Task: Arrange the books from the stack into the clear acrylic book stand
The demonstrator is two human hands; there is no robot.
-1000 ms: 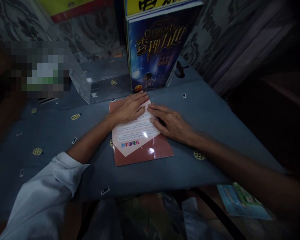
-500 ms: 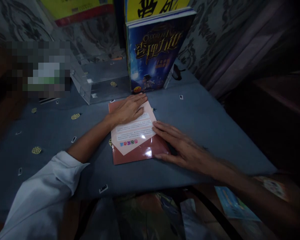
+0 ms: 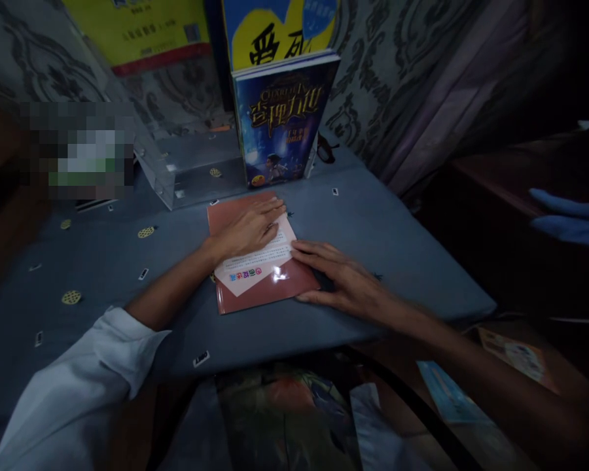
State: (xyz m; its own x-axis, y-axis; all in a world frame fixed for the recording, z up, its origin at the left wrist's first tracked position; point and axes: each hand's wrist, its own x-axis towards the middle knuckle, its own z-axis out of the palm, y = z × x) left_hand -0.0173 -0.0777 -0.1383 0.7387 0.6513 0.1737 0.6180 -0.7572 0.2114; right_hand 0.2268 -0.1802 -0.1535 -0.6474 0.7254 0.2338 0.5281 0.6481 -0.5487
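Observation:
A thin reddish-brown book (image 3: pixel 255 297) with a pale printed panel lies flat on the blue-grey cloth. My left hand (image 3: pixel 250 229) rests palm down across its upper part, fingers stretched toward the upper right. At the book's right edge, my right hand (image 3: pixel 341 278) lies with its fingertips touching the cover and its thumb apart near the lower right corner. Just beyond the book, a dark blue book (image 3: pixel 282 124) with gold lettering stands upright, with a yellow and blue book (image 3: pixel 279 33) behind it.
A clear plastic stand (image 3: pixel 164 180) is left of the upright books, with a yellow item (image 3: pixel 142 33) above it. The patterned cloth (image 3: pixel 103 261) covers the table. Flat colourful items (image 3: pixel 451 392) lie below the table's right edge. A blue object (image 3: pixel 574 219) shows at far right.
The view has shifted, so the upright books show more fully and the blue object at far right has appeared. Both hands remain at the flat book in nearly the same pose.

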